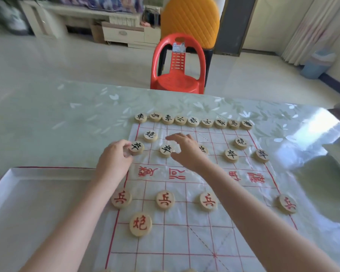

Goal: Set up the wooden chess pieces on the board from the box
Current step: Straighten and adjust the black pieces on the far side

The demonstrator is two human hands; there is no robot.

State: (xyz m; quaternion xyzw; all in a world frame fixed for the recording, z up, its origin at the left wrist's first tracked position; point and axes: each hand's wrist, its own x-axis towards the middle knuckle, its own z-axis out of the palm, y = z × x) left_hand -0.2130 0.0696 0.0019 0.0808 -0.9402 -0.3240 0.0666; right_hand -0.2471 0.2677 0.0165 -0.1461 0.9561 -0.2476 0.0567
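From the head camera, a red plastic chair (pixel 178 75) stands beyond the far edge of the table (pixel 57 118), with an orange padded chair (pixel 190 20) behind it. A shallow white box (pixel 28 193) lies at the table's near left, touching the left edge of the board (pixel 185 232), a thin sheet printed with a red grid.

Along the board's far edge runs a row of nine black-lettered pieces (pixel 192 121), with two black cannons, one near each far corner, just inside it. Red-lettered soldiers (pixel 165 199) line the near half, and a red cannon (pixel 140 224) lies closer in.

The left hand (pixel 114 160) is at the board's left edge, its fingertips pinched on a black soldier (pixel 136 147). The right hand (pixel 185 150) hovers over the far half, fingers spread and gripping nothing, just beside a second black soldier (pixel 165 150) and partly covering a third (pixel 203 150). Two more black soldiers lie toward the right edge.
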